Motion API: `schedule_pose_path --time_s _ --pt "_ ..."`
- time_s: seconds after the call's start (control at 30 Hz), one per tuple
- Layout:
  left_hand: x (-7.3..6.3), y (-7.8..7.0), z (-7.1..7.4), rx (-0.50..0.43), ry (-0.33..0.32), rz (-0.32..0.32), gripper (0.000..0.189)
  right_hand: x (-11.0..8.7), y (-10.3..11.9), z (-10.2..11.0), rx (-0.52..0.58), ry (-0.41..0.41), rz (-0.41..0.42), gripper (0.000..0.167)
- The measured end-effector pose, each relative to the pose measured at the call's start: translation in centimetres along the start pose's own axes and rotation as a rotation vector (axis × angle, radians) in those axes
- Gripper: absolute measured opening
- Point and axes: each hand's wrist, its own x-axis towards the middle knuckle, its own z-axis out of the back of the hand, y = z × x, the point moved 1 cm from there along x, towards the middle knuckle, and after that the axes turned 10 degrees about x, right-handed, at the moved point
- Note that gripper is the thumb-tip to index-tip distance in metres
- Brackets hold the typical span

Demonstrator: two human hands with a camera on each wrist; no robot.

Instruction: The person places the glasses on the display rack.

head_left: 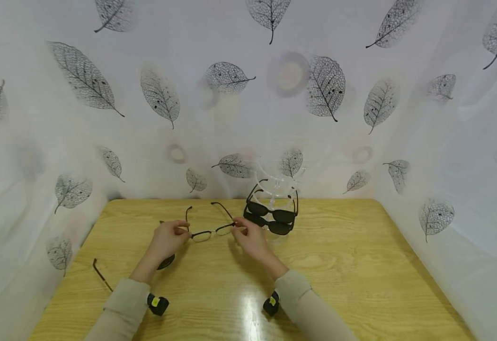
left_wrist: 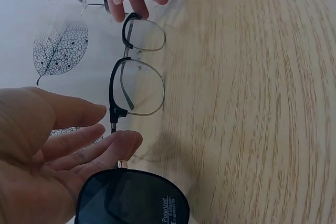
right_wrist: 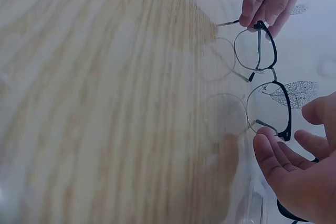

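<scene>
left hand (head_left: 168, 240): thumb and fingers curled pretty loosely round one corner of the clear glasses (head_left: 213, 231);
right hand (head_left: 251, 237): basically mirrored, loose pinch on the other corner;
clear glasses: between both hands, left of the dark sunglasses (head_left: 259, 209)

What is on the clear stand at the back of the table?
Two pairs of dark sunglasses, one above the other. The stand shows above them as clear curves. The part behind the dark lenses is covered, so how the sunglasses are held is hidden.
</scene>
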Motion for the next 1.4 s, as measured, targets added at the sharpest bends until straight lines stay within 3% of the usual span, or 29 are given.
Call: schedule_pose_path --time_s 0.4,0.67,0.93,1.17,1.4 --pt "-0.1 -0.2 -0.1 -0.012 0.038 0.000 0.036 0.1 -0.4 -0.9 0.020 0.001 0.017 0.037" --pt "0.5 -0.3 -0.4 0.020 0.044 -0.013 0.025 0.3 -0.4 -1.1 0.025 -0.009 0.019 0.035" --pt "0.3 -0.6 -0.4 0.024 0.052 -0.012 0.029 0.2 0.0 -1.1 0.001 -0.018 0.024 0.033" --pt "0.3 -1.0 -0.2 -0.013 -0.010 0.010 0.032 0.1 0.4 -1.1 -0.007 -0.045 0.022 0.029" --pt "0.0 -1.6 0.3 -0.047 -0.072 0.006 0.033 0.0 1.2 -0.7 0.067 -0.046 0.043 0.028"
